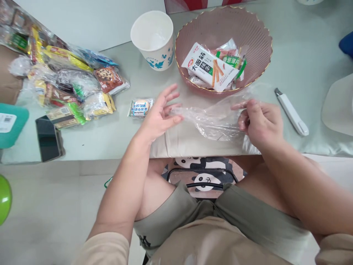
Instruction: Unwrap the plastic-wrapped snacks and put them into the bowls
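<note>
A clear, crumpled plastic bag [217,117] lies on the table's front edge between my hands. My right hand [259,123] pinches its right end with closed fingers. My left hand [161,112] has its fingers spread, and the fingertips touch the bag's left end. A small wrapped snack [140,107] lies just left of my left hand. Behind the bag stands a pink ribbed bowl [256,33] holding several snack packets, the top one a white packet [211,66] with printed sticks.
A white paper cup [154,40] stands left of the bowl. A heap of snack packets [68,88] covers the table's left part, with a dark phone [49,139] near the front edge. A white utility knife [292,112] lies right of my right hand.
</note>
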Tool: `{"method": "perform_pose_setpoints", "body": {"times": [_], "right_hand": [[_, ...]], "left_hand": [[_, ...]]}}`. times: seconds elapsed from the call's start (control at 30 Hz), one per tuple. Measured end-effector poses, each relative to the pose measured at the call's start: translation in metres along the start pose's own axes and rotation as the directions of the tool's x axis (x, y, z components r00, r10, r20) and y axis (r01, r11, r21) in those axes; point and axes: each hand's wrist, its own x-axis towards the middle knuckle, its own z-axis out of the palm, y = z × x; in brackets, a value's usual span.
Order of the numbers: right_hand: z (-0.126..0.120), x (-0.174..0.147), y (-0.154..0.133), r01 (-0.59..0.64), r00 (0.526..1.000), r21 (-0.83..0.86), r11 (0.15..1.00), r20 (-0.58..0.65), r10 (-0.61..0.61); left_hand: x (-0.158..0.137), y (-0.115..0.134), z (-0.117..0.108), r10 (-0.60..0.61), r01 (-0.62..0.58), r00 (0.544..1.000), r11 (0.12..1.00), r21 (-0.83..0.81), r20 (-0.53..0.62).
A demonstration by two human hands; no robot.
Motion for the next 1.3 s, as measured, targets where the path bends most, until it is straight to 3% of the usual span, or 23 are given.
{"method": "perform_pose_setpoints", "body": {"times": [0.23,0.37,0.47,0.57,0.67,0.73,0.83,0.9,0.97,1.03,1.17,1.3], "right_hand": [[0.001,0.000,-0.003,0.000,0.997,-0.057,0.998,0.077,0.004],[0.003,-0.002,-0.004,0.001,0.996,-0.083,0.997,0.085,0.006],[0.003,-0.003,-0.005,0.003,0.994,-0.078,0.997,0.112,0.006],[0.001,-0.003,-0.004,0.027,0.992,-0.070,0.997,0.122,-0.019],[-0.001,-0.003,-0.003,0.044,0.988,-0.082,0.996,0.149,-0.031],[-0.001,-0.004,-0.001,0.053,0.986,-0.095,0.994,0.161,-0.037],[0.001,-0.004,0.003,0.142,0.985,-0.100,0.985,0.110,-0.131],[0.002,-0.003,0.006,0.198,0.980,-0.081,0.977,0.040,-0.195],[0.002,-0.002,0.009,0.207,0.978,-0.045,0.977,-0.018,-0.208],[0.000,-0.001,0.012,0.207,0.977,0.012,0.978,-0.058,-0.206],[-0.007,0.001,0.015,0.289,0.957,0.143,0.947,-0.002,-0.292],[-0.009,0.000,0.012,0.285,0.952,0.051,0.957,0.106,-0.289]], "left_hand": [[-0.002,0.005,-0.004,-0.027,0.028,0.999,0.999,-0.041,0.024],[-0.002,0.005,-0.002,0.000,-0.003,1.000,0.990,0.139,0.026],[0.001,0.002,0.001,0.087,-0.071,0.994,0.973,0.218,-0.067],[0.003,0.001,0.002,0.175,-0.141,0.958,0.978,0.157,-0.228],[0.003,0.002,0.002,0.117,-0.099,0.914,0.993,0.064,-0.388],[0.002,0.004,0.002,0.065,-0.065,0.901,0.998,0.013,-0.429],[0.001,0.005,0.001,0.074,-0.114,0.935,0.989,-0.095,-0.347],[0.000,0.006,0.000,0.072,-0.102,0.981,0.981,-0.166,-0.180],[-0.001,0.007,-0.001,0.010,-0.007,1.000,0.987,-0.162,0.015],[-0.003,0.007,-0.001,-0.100,0.110,0.989,0.989,-0.093,0.111],[-0.001,0.008,0.003,-0.219,0.220,0.975,0.975,-0.019,0.039],[0.002,0.006,0.003,-0.206,0.205,0.979,0.978,-0.038,-0.005]]}}
